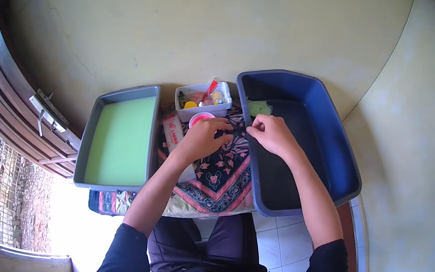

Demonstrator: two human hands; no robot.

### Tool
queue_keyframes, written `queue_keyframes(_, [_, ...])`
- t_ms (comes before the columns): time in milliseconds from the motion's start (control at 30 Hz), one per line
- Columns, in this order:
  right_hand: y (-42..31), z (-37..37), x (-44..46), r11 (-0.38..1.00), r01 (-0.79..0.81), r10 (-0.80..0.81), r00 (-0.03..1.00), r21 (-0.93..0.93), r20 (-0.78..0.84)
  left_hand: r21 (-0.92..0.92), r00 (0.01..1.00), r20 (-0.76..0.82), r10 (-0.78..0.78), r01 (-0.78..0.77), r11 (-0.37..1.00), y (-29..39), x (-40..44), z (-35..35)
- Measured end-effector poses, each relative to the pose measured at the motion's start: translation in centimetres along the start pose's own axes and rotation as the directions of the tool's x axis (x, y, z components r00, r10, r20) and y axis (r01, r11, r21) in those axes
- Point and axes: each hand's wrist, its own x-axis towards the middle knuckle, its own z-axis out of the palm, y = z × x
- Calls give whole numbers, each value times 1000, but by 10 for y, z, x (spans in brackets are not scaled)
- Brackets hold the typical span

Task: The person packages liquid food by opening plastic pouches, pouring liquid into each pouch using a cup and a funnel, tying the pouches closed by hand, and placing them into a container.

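Note:
My left hand (207,138) hovers over or rests at a small round container (202,117) with a white rim and pinkish-red contents, partly covered by the hand. Its fingers point right, curved and apart, with nothing visible in them. Across from it, my right hand (274,135) is at the left rim of a dark blue tub (333,146). The thumb and fingers there are pinched together; what they hold, if anything, is too small to see. Just beyond that hand, a light green piece (259,107) lies in the tub's far left corner.
On the left stands a grey tray (153,127) with a light green filling or sheet. A white bin (187,114) of small items is at the back, near a white box (173,130) with red lettering. Patterned cloth (217,176) covers the table. A wall rises behind.

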Motion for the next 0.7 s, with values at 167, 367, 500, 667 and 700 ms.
queue_keyframes(167, [-58, 10, -31, 982, 70, -74, 997, 175, 17, -60, 986, 0, -170, 169, 984, 5, -44, -24])
queue_keyframes(367, [-94, 81, -59, 922, 180, -204, 978, 342, 35, -105, 969, -14, -247, 244, 964, -29, -106, -24])
queue_keyframes(500, [-74, 149, -61, 941, 281, -292, 956, 190, 30, -46, 968, -10, -249, 248, 968, -40, -137, -14])
queue_keyframes(667, [-57, 201, -68, 961, 270, -258, 954, -61, 155, -127, 966, -148, -214, 196, 972, -33, -152, 7])
queue_keyframes(700, [-57, 205, -71, 966, 250, -241, 962, -62, 128, -162, 950, -203, -236, 205, 965, -36, -156, 14])
